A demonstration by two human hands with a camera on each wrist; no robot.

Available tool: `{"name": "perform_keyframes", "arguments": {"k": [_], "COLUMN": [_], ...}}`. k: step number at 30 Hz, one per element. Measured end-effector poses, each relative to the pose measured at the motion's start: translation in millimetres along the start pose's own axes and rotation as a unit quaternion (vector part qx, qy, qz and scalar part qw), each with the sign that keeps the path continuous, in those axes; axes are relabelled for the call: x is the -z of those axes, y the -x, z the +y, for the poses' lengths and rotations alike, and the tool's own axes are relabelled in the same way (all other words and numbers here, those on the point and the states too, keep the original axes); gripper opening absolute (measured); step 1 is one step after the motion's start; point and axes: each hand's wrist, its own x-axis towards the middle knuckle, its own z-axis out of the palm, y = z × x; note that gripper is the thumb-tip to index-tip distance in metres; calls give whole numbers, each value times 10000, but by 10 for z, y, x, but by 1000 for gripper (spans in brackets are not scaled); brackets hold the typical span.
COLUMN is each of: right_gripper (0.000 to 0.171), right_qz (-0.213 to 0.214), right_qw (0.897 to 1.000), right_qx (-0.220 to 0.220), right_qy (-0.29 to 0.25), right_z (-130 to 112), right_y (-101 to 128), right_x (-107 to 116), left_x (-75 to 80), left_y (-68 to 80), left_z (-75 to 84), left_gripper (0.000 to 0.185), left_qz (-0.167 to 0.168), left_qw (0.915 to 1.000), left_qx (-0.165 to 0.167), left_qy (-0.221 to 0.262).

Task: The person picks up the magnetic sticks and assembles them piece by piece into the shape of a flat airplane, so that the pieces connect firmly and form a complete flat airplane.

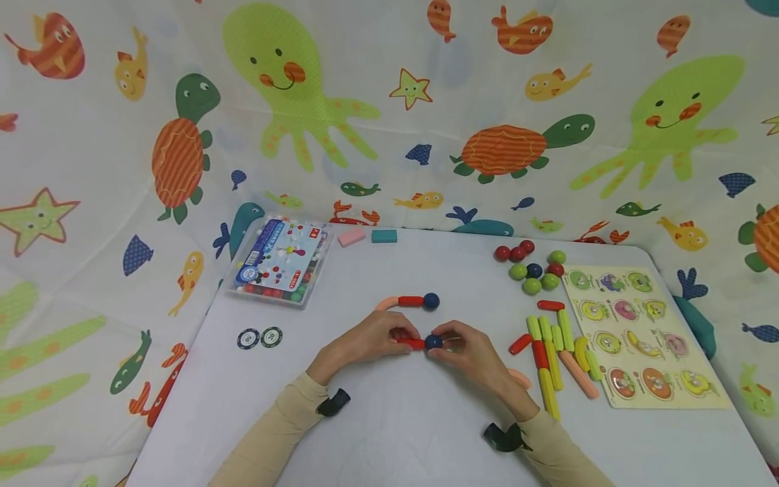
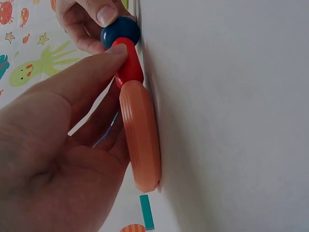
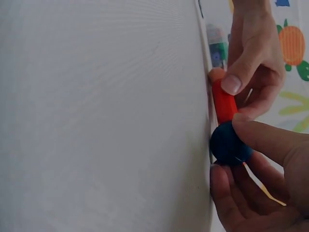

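Note:
My left hand pinches a red rod between thumb and fingers. An orange curved rod meets the red one at its near end, mostly hidden under the left hand in the head view. Thumb and fingers of my right hand grip a dark blue ball, whose side sits against the other end of the red rod. Just beyond the hands lies a similar chain: a pale orange curved rod, a red rod and a blue ball.
Right of the hands lie several yellow, red and orange rods beside a fruit picture board. Coloured balls sit behind them. At the back left are a lidded plastic box, two chips, and pink and teal blocks.

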Motion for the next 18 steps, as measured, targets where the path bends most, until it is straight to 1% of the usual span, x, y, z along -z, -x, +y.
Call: {"name": "perform_keyframes", "arguments": {"k": [4, 7, 9, 11, 15, 16, 18], "right_gripper": [35, 35, 36, 36, 38, 39, 40], "right_qz": [8, -11, -26, -33, -6, 7, 34], "right_qw": [9999, 9999, 9999, 9999, 9997, 9995, 9994], "right_qx": [5, 26, 10, -14, -22, -8, 2], "right_qy": [114, 120, 120, 129, 256, 300, 336], "right_z": [-1, -2, -6, -10, -31, -38, -47], "right_y": [0, -1, 0, 1, 8, 11, 23], "right_x": [-5, -6, -5, -4, 10, 19, 56], "left_x": [3, 24, 44, 70, 120, 131, 148], "left_y": [4, 12, 18, 19, 12, 10, 6], "left_z": [2, -1, -13, -37, -103, -119, -154], "left_gripper": [22, 22, 22, 23, 26, 26, 28], "left_qz": [76, 344, 661, 1094, 1991, 2160, 2383], "left_qw": [10000, 9994, 9977, 9938, 9795, 9758, 9701], "left_qx": [-26, -22, 38, 123, 301, 352, 456], "left_qy": [46, 80, 110, 122, 75, 24, -41]}}
